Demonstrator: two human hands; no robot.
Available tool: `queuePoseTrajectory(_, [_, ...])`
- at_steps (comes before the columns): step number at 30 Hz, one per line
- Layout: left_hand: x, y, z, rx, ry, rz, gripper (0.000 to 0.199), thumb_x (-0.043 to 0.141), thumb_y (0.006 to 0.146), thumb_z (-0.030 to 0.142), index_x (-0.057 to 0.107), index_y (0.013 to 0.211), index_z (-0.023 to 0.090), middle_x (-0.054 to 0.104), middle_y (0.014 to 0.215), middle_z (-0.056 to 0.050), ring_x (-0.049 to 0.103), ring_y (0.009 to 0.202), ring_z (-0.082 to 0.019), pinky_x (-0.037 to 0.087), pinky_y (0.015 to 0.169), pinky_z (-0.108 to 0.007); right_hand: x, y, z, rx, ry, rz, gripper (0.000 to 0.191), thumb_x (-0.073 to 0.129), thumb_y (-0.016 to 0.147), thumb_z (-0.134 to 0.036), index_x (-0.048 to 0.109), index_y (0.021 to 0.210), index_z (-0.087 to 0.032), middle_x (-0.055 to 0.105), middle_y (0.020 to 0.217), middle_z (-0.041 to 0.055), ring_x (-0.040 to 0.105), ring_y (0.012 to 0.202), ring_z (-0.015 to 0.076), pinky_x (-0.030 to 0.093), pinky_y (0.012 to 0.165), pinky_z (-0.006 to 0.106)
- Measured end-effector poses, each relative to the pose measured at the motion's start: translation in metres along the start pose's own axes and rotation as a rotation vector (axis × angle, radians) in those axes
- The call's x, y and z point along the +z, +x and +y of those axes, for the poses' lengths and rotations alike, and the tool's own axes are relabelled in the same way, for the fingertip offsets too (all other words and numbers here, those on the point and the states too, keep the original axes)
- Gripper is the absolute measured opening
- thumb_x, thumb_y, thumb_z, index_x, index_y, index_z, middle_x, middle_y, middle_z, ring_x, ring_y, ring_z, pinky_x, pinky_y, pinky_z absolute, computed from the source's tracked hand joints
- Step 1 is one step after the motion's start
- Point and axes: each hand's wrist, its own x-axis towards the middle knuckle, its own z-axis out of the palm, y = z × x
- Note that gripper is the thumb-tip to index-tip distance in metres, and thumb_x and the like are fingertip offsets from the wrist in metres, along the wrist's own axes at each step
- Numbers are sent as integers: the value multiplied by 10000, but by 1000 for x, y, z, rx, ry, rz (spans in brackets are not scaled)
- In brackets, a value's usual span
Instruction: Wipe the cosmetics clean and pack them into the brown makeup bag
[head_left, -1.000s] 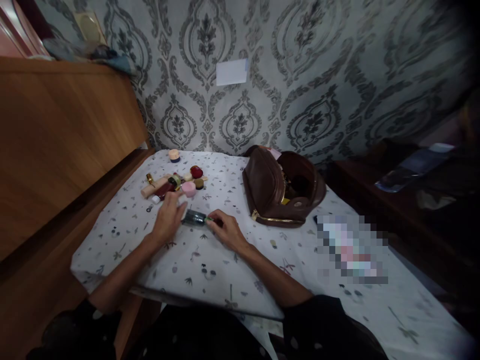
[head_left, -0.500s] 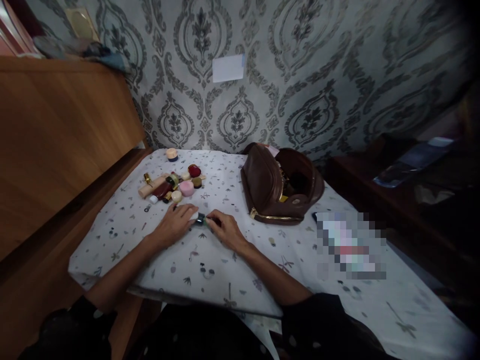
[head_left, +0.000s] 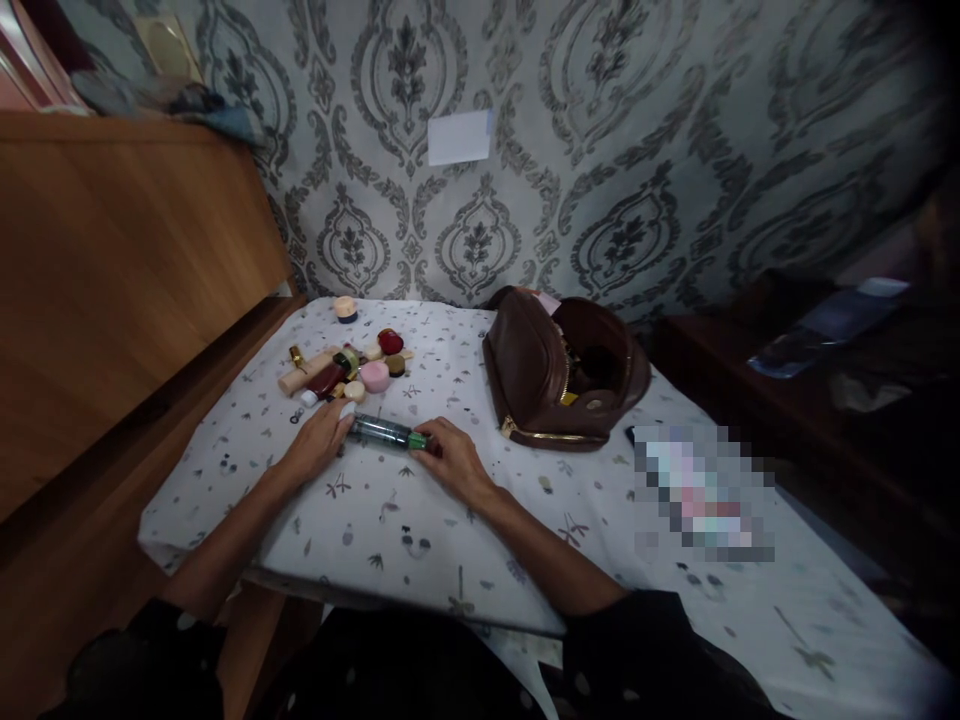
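A slim dark-green see-through bottle (head_left: 382, 432) lies sideways just above or on the white patterned cloth; I cannot tell whether it touches. My left hand (head_left: 316, 442) is closed around its white-capped end. At the other end, the fingers of my right hand (head_left: 455, 462) pinch the bright green part. Behind my left hand is a cluster of cosmetics: a pink round container (head_left: 374, 376), a beige tube (head_left: 306, 373), a dark red tube (head_left: 327, 380), a red rounded item (head_left: 391, 342) and a small cream jar (head_left: 354, 391).
To the right stands an unzipped brown leather bag (head_left: 529, 365) with things inside. A blurred-out flat item (head_left: 697, 490) lies on the cloth (head_left: 360, 520) further right. One jar (head_left: 345, 309) sits near the wall. A wooden cabinet (head_left: 127, 270) borders the left side.
My left hand has slid left, away from my right hand. The bottle's long middle, mostly covered before, now shows between them. My right hand has barely moved.
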Motion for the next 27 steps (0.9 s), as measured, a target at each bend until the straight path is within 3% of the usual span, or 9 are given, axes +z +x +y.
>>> queuePoseTrajectory(5, [-1, -7, -10, -36, 61, 42, 385, 286, 971, 402, 590, 961, 166, 597, 974, -114, 570, 959, -264, 478, 898, -433, -1, 0, -2, 24, 48, 11, 165, 640, 763, -168, 644, 927, -193, 588, 760, -15, 525, 658, 132, 415, 642, 246])
queuePoseTrajectory(10, [-15, -4, 11, -116, 13, 255, 325, 330, 980, 363, 570, 1105, 183, 601, 1022, -82, 574, 963, -225, 485, 884, -373, -5, 2, -5, 119, 151, -10, 122, 607, 786, -252, 653, 873, -180, 554, 647, -36, 496, 601, 118, 387, 585, 226])
queuePoseTrajectory(12, [-17, -2, 29, -64, 7, 315, 323, 365, 978, 350, 558, 1179, 186, 585, 1042, -78, 572, 973, -213, 487, 888, -351, -5, 3, -5, 138, 180, -19, 140, 596, 797, -283, 651, 869, -176, 548, 627, -36, 492, 594, 119, 382, 572, 224])
queuePoseTrajectory(16, [-4, 0, 67, 247, 76, 202, 337, 396, 974, 261, 540, 1276, 222, 556, 1104, -88, 562, 1021, -205, 503, 868, -324, -4, 4, -3, 126, 179, -6, 120, 592, 791, -278, 635, 840, -177, 550, 619, -34, 489, 597, 124, 382, 574, 227])
queuePoseTrajectory(19, [13, -1, 80, 435, 213, 83, 390, 388, 951, 144, 529, 1303, 235, 562, 1138, -107, 539, 1050, -226, 501, 874, -352, -4, 4, -3, 94, 145, 11, 74, 580, 773, -233, 592, 731, -173, 522, 610, -36, 460, 586, 116, 361, 567, 226])
queuePoseTrajectory(22, [21, 0, 77, 455, 288, 54, 417, 399, 938, 121, 501, 1333, 211, 557, 1169, -124, 518, 1067, -246, 486, 909, -386, -5, 4, -4, 99, 146, -3, 83, 570, 779, -234, 591, 727, -172, 513, 614, -36, 455, 587, 116, 357, 569, 226])
queuePoseTrajectory(27, [13, 7, 53, 372, 274, 57, 385, 384, 961, 173, 512, 1323, 196, 565, 1142, -124, 506, 1072, -251, 488, 915, -397, -7, 3, -6, 138, 137, -24, 107, 585, 796, -240, 640, 856, -171, 557, 650, -28, 493, 608, 123, 379, 598, 234])
